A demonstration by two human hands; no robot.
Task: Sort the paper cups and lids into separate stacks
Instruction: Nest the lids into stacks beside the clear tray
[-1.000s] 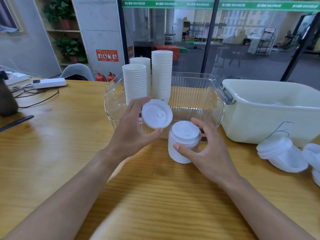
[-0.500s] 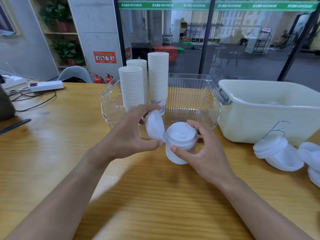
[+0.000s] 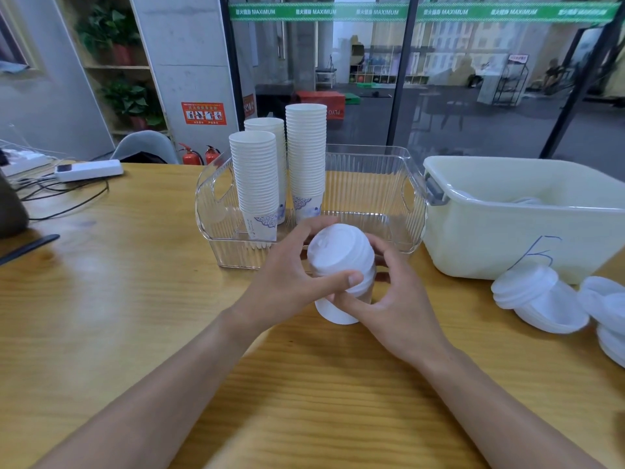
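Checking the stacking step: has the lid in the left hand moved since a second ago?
Yes. The lid came down and right, away from the cup stacks, onto the stack of lids held by both hands.

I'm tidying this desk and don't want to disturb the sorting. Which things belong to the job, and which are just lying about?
Part of the job:
- lid stack, held by left hand and right hand
- cup stacks in the clear bin
- loose lids
- cream tub

Lying about:
- power strip
- cables
- black pen
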